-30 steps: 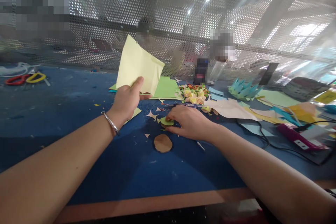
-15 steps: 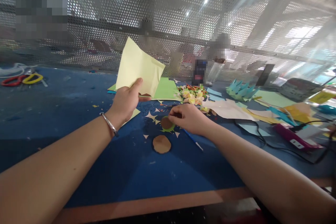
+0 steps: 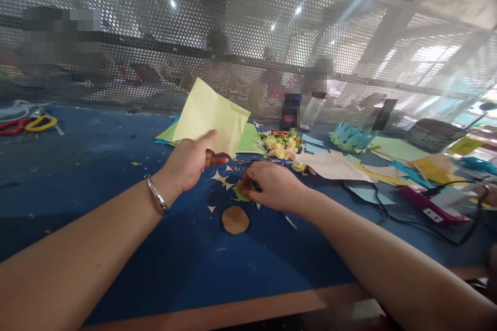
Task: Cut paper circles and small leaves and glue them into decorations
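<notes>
Holding one square-cornered, pale yellow paper sheet upright by its lower edge: left hand, centre left of the frame, thumb in front and fingers behind, seemingly so that the sheet stands clear of the scraps. Right hand, one, mid-frame: fingers curled narrow over a green paper piece, palm low, probably for steadiness; whether they grip it, cannot tell. Brown round disc, one, flat below that hand, presumably set apart for easy reach. Looped scissor handles, two, far left: one red, one yellow. Peach and orange paper flowers, right of centre, heaped too closely to count. Blue-green spiky paper form, one, right. Magenta power strip, one, lower right, likely placed aside to spare working space.
</notes>
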